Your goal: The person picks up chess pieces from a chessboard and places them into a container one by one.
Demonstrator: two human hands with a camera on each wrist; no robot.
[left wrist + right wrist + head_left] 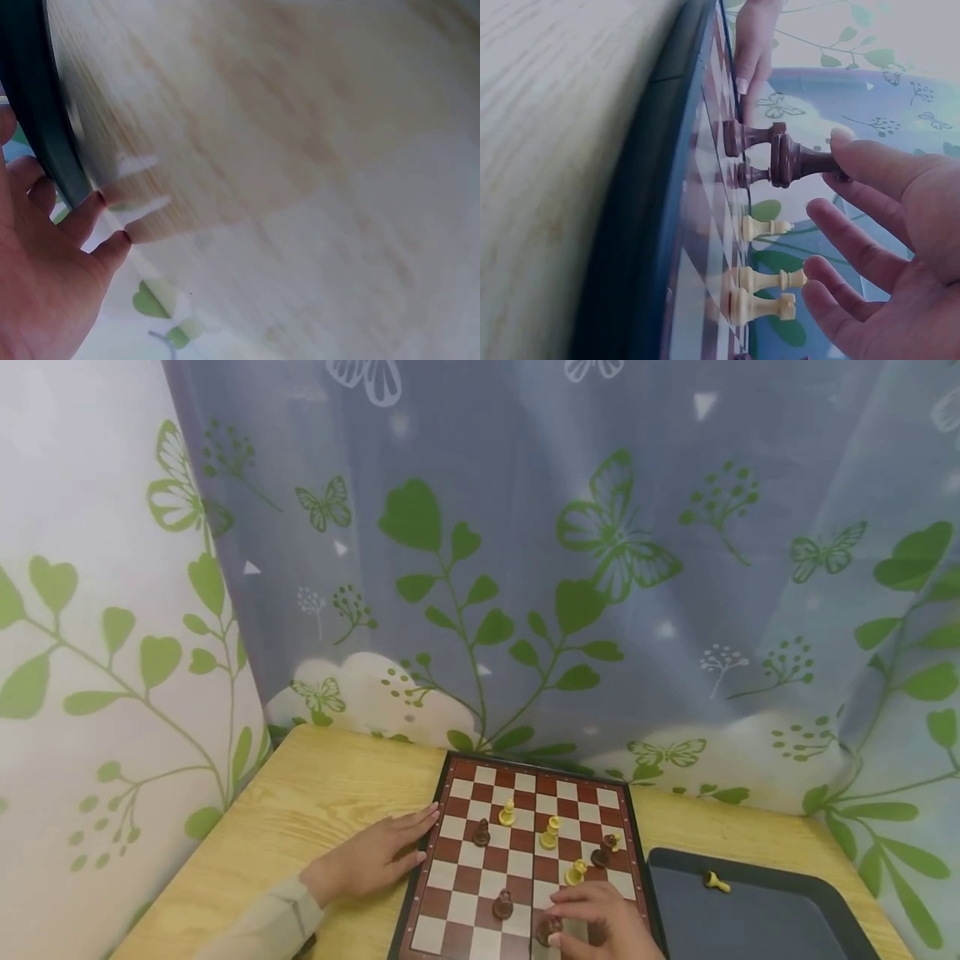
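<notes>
My right hand point(607, 922) pinches the top of a dark brown chess piece point(548, 930) between thumb and forefinger. In the right wrist view the base of this piece point(786, 161) hangs off the chessboard point(462, 906), and the other fingers are spread. A brown rook point(502, 904) stands just left of it, and a smaller brown piece point(482, 832) farther back. Yellow pieces include a rook point(576, 872) near my right fingers, a taller piece point(550, 832) and a pawn point(507, 812). My left hand point(375, 856) lies at the board's left edge, fingertips against its rim.
Near the board's right edge another brown piece point(600, 857) stands beside a yellow one point(614, 841). A dark grey tray point(750, 918) adjoins the board on the right, with a yellow piece point(716, 882) lying in it. Behind the wooden table point(337, 777) hangs a patterned curtain point(510, 677).
</notes>
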